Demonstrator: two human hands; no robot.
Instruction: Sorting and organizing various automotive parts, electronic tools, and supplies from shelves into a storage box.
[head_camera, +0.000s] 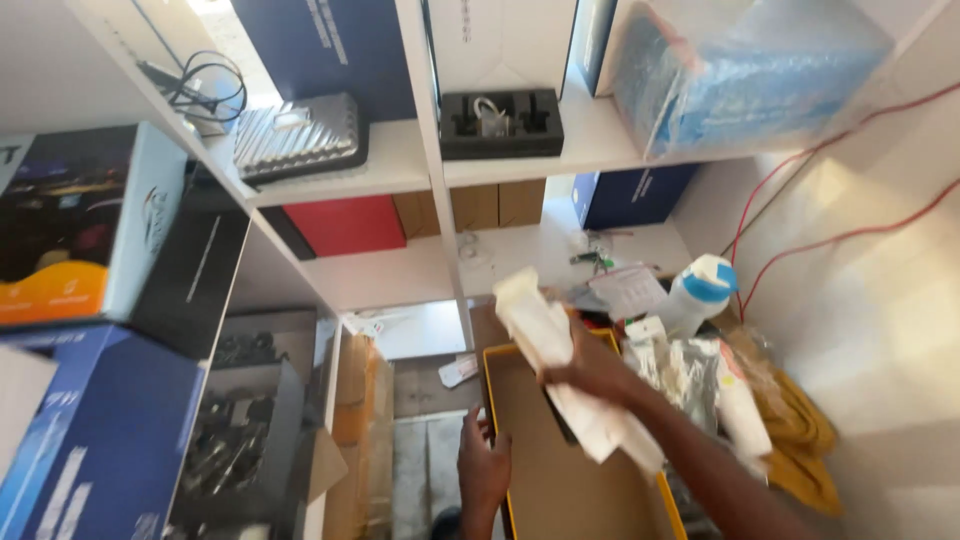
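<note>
White padded packets (560, 370) sit in your right hand (598, 368), lifted over the yellow-rimmed cardboard box (560, 470). Your fingers are wrapped around the middle of the bundle, so one end sticks up toward the shelves and the other hangs down over the box's right side. The bundle is blurred, and you cannot tell how many packets it holds.

Your left hand (483, 465) rests against the left rim of that box, fingers together and pressed to the edge; whether they actually grip the rim cannot be told from here.

Just right of the box lies a heap of clear plastic bags (690, 375), with a mustard-yellow cloth (800, 430) beyond it against the wall. A white bottle with a blue cap (697, 290) stands behind the heap. Two red cables (840, 190) run along the wall on the right.

Above, the white shelf (400, 160) carries a ribbed silver case (297, 135) and a black foam tray (500, 122). At your left stand a dark blue box (90, 440) and a black-and-orange printed box (85, 225).
</note>
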